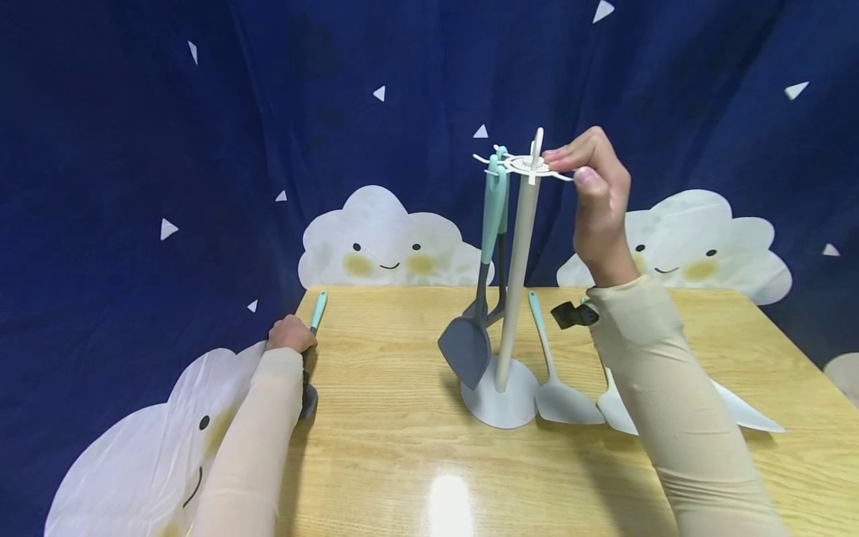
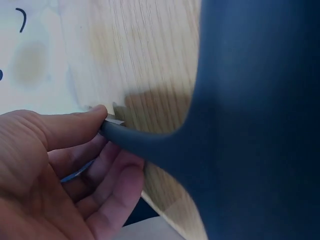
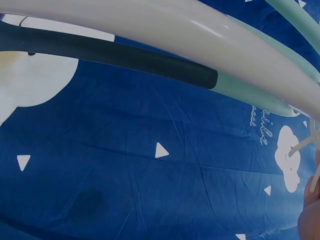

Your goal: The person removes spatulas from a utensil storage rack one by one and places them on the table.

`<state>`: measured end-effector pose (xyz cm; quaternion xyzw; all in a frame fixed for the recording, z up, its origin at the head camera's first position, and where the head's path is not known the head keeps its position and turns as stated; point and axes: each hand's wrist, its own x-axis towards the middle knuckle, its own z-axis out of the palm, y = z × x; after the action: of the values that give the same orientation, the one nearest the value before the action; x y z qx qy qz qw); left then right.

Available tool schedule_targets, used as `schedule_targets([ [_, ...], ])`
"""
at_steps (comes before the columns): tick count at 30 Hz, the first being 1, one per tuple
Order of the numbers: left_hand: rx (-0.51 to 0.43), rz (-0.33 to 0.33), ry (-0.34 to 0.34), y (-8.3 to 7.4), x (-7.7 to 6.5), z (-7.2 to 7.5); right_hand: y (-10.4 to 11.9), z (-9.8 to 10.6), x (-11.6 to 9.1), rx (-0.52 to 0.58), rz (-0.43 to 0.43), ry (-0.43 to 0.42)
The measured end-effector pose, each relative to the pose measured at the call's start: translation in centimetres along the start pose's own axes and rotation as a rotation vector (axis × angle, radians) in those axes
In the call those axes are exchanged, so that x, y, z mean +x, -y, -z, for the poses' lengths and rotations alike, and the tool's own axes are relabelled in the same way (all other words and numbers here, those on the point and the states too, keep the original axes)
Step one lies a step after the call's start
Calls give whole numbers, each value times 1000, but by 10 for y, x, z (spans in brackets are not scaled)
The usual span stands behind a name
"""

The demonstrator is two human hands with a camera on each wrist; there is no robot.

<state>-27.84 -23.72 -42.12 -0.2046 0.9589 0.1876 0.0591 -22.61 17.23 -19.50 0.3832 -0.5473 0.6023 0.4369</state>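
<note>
At the table's left edge, my left hand (image 1: 291,333) pinches the dark grey neck of a spatula (image 2: 220,125) between thumb and fingers. Its mint handle end points away, and its broad head fills the right of the left wrist view. My right hand (image 1: 600,194) grips the hooked top of a white utensil rack (image 1: 520,276), fingers on the ring and thumb by one hook. From the rack's left hooks hang dark grey utensils with mint handles, a turner (image 1: 466,350) in front. In the right wrist view, the rack's pole (image 3: 200,30) crosses the top.
Right of the rack's round base (image 1: 499,414), a light grey turner (image 1: 567,403) with a mint handle lies on the wooden table (image 1: 376,462). More pale utensils (image 1: 617,410) lie partly behind my right forearm. A dark blue curtain (image 1: 416,45) with clouds surrounds the table.
</note>
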Motion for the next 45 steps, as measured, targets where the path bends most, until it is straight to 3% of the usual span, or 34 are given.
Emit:
schedule_targets([
  [9, -8, 7, 4, -1, 0, 2, -1, 1, 4, -8, 11, 3],
  [25, 57, -11, 115, 1, 1, 10, 0, -3, -1, 0, -12, -3],
  [31, 52, -102, 151, -5, -5, 23, -1, -3, -1, -27, 1, -10],
  [36, 8, -193, 148, -21, -14, 44, 2, -5, 0, -26, 14, -23],
  [41, 13, -322, 140, -43, -32, 63, 4, -6, 1, -34, 20, -34],
  [45, 1, -396, 104, -58, -48, 69, 1, -4, -1, -57, 14, -27],
])
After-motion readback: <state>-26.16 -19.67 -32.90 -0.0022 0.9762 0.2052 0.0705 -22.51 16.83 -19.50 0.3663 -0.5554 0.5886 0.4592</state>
